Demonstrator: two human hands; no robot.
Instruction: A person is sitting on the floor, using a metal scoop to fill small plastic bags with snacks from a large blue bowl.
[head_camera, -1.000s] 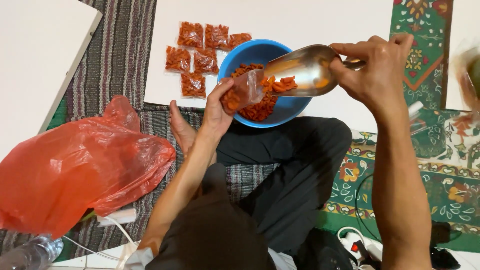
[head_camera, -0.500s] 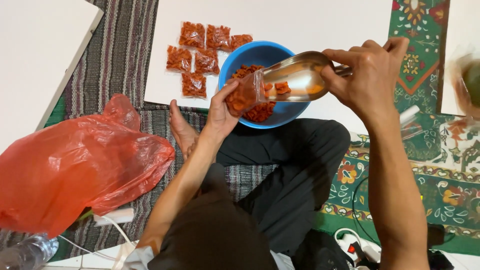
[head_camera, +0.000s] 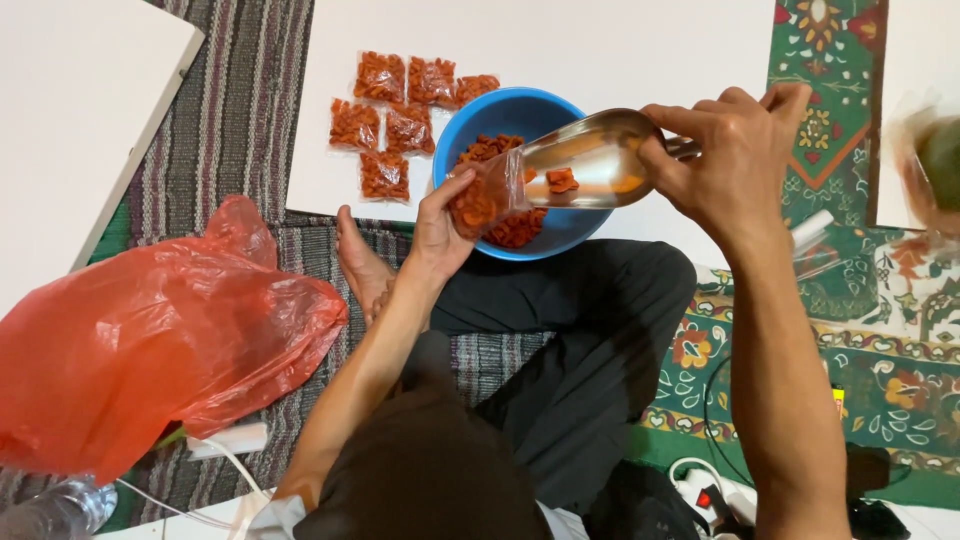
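Left hand (head_camera: 437, 235) pinches small clear bag (head_camera: 487, 193) open; right hand (head_camera: 735, 160) grasping metal scoop (head_camera: 585, 160) should tilt gently over blue bowl (head_camera: 470, 112)

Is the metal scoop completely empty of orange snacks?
No: one orange snack piece lies inside the metal scoop.

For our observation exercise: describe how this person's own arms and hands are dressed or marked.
Both forearms are bare, with no sleeves reaching them. The left hand and right hand wear no gloves, and no rings, watch or markings show. Dark clothing covers the torso and legs.
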